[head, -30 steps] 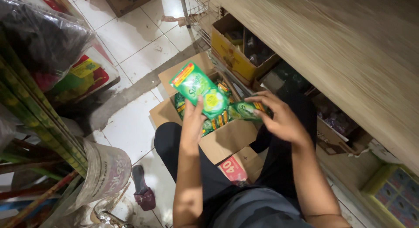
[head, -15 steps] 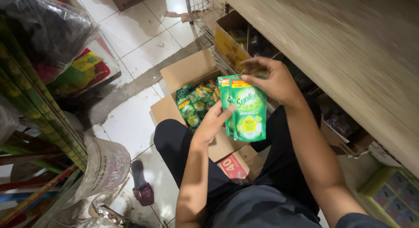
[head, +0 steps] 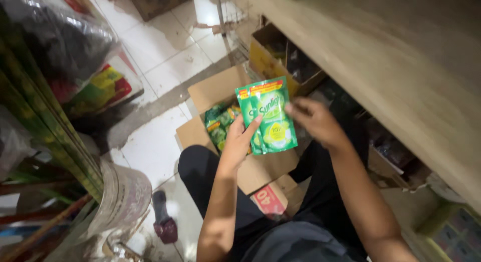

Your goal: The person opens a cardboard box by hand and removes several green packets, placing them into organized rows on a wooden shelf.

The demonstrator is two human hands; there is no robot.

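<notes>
Left hand point(head: 240, 141) & right hand point(head: 313, 122) both grip green pouches point(head: 268, 115), held upright. Open cardboard box point(head: 225, 96) w/ more pouches just below, on floor.

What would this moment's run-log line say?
left hand: holds green refill pouches upright | right hand: touching pouches' right edge | below: open cardboard box holding more green pouches | setting: white tile floor

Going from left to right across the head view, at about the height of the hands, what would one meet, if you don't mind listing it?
Striped green bundle → white floor tiles → left hand → green pouch → right hand → wooden shelf.
</notes>
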